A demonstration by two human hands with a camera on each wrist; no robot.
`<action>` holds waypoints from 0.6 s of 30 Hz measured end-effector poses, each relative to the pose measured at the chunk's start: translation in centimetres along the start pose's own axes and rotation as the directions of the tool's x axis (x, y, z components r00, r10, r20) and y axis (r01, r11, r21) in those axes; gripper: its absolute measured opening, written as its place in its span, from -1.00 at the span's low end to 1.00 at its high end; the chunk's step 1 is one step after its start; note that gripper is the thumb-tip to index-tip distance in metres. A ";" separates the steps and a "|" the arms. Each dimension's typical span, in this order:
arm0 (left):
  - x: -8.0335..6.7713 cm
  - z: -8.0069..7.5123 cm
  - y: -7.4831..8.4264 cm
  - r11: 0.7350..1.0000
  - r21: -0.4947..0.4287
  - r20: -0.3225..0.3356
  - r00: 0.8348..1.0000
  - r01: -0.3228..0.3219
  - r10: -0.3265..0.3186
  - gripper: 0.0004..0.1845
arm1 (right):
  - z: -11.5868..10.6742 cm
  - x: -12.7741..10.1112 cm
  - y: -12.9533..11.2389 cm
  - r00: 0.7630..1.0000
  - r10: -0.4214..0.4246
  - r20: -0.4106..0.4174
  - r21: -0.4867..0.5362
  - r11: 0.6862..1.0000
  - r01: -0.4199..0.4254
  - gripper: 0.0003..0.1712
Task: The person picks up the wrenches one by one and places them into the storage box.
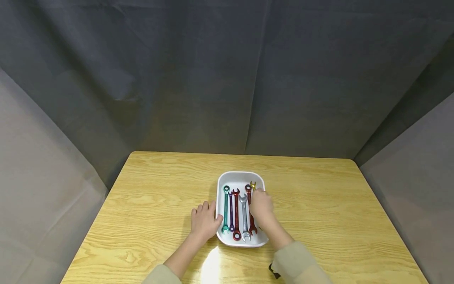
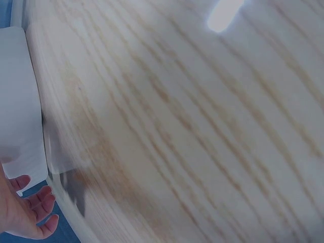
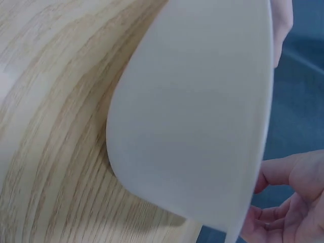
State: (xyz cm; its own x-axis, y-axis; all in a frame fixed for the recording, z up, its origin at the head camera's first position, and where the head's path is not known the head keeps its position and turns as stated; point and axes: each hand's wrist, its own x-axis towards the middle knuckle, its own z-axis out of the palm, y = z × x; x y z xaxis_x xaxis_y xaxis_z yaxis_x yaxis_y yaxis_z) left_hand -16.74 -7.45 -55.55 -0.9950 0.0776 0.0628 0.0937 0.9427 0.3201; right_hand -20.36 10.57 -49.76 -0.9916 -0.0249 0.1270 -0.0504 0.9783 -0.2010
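A white tray (image 1: 241, 174) sits in the middle of the wooden table (image 1: 326, 201). In it lie several wrenches side by side: green (image 1: 226, 209), purple (image 1: 231, 211), red (image 1: 236, 213), silver (image 1: 244, 216), a second red (image 1: 248, 191) and a gold one (image 1: 253, 184). My left hand (image 1: 203, 221) rests flat on the table against the tray's left rim. My right hand (image 1: 261, 206) is down over the tray's right side, covering most of the gold wrench. The right wrist view shows the tray's outer wall (image 3: 202, 116) and curled fingers (image 3: 288, 215) with no wrench visible.
Grey cloth walls (image 1: 227, 79) close off the back and both sides of the table. Bare wood lies to the left and right of the tray. The left wrist view shows the tray wall (image 2: 17, 101), the tabletop (image 2: 192, 126) and my left fingertips (image 2: 30, 207).
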 end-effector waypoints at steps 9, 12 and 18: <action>0.0 0.0 0.0 1.000 0.003 0.002 1.000 0.002 -0.002 -0.50 | 2.0 -0.2 -0.9 1.000 -0.019 -0.010 -0.067 0.998 0.018 -0.91; 0.0 0.1 0.0 1.000 0.001 0.003 1.000 0.002 -0.002 -0.50 | 2.7 -0.3 -1.0 0.999 -0.049 -0.024 -0.142 0.989 0.045 -0.91; 0.0 0.1 0.0 1.000 0.016 -0.017 1.000 -0.004 0.004 -0.53 | 3.6 -0.3 -1.1 1.000 -0.012 0.025 -0.170 0.985 0.016 -0.83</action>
State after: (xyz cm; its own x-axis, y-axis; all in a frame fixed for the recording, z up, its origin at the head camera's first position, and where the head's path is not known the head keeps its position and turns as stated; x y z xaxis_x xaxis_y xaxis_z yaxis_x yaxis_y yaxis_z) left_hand -16.74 -7.37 -55.64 -0.9939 0.0757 0.0800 0.0967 0.9476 0.3045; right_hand -20.46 8.80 -53.09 -0.9936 -0.0418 0.1051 -0.0452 0.9985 -0.0310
